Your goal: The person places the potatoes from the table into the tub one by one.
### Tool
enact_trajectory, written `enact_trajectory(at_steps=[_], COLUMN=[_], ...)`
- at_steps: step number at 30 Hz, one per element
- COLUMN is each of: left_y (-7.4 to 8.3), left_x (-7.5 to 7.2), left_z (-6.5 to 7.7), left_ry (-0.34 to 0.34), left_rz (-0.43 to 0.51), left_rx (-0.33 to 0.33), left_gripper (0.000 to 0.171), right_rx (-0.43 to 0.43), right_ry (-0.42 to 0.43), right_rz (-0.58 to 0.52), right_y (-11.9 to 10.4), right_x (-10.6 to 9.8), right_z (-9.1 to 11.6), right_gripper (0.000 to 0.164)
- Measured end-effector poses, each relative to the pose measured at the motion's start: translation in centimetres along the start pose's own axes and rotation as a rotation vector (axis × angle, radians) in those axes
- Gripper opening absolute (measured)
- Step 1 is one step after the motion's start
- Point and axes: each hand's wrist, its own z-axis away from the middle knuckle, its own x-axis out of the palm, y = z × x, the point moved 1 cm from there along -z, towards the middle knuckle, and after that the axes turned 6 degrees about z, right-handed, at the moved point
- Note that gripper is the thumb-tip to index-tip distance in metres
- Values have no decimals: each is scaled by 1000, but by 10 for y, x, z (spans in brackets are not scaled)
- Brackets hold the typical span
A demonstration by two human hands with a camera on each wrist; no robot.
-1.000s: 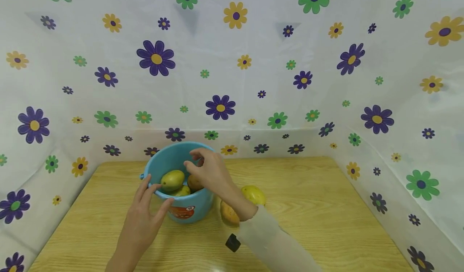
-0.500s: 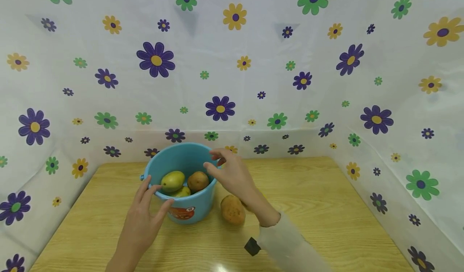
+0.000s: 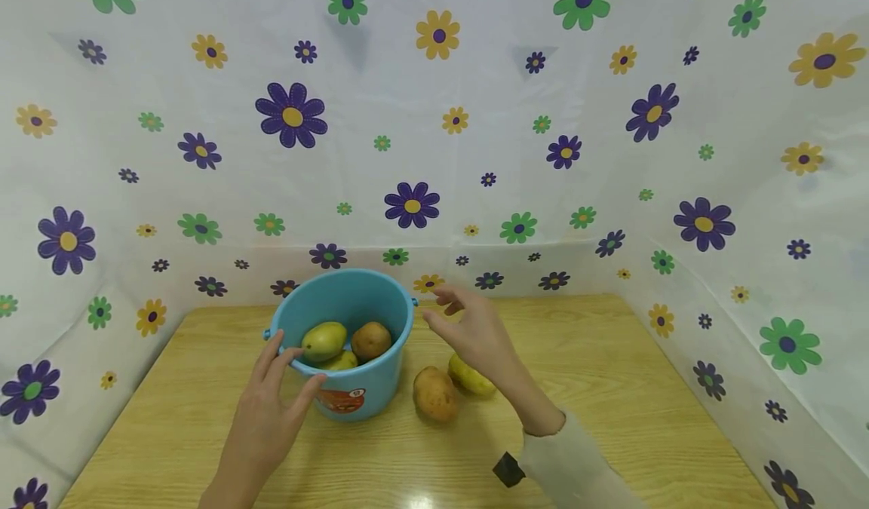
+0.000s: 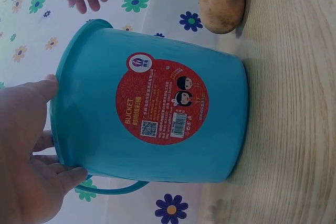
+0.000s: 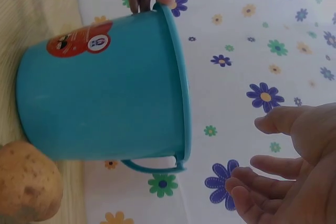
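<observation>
A blue plastic bucket (image 3: 366,388) with a red label (image 4: 163,98) stands upright on the table. My left hand (image 3: 261,411) holds its rim at the near left, some fingers over the edge and the thumb at the front. Inside lie a yellow-green mango (image 3: 324,340), another yellow-green fruit (image 3: 342,360) partly beneath it, and a brown potato (image 3: 371,341). To the right of the bucket, my right hand (image 3: 478,335) hovers with loosely bent fingers and nothing in them. Below it on the table are a potato (image 3: 435,394) and a yellow-green fruit (image 3: 468,377), partly covered by that hand.
The wood-grain table (image 3: 597,418) is backed by a white cloth (image 3: 502,132) with printed flowers, which also runs down both sides. A bucket handle (image 5: 149,167) hangs at the far side. A small black block (image 3: 508,469) sits at the right sleeve.
My right hand has moved from above the bucket's opening out to the right, uncovering the potato inside and the potato on the table. The left hand stays on the rim.
</observation>
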Motion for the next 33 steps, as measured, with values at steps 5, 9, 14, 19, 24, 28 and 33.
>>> enact_trajectory(at_steps=[5,9,14,19,24,28,33], left_y=[0,1,1,1,1,1,1], left_x=[0,0,0,0,-1,-1,-1], left_z=[-1,0,0,0,0,0,0], left_ry=[-4,-3,2,-3,-11,-17,-19], left_rz=[4,7,6,2,-5,-8,-6], left_rx=[-5,-1,8,1,-7,-12,-13], left_gripper=[50,50,49,50,51,52,51], right_rx=[21,20,27,63,78,113,139], right_ry=[17,31,35,32,34,26,16], right_rz=[6,13,27,41,60,71,97], right_y=[12,21,33,42,52,60,69], right_x=[-8,-14,-18,-22,-25,-25,-25], right_z=[7,12,18,26,33,38,44], right_gripper=[40,40,40,40,39,40,44])
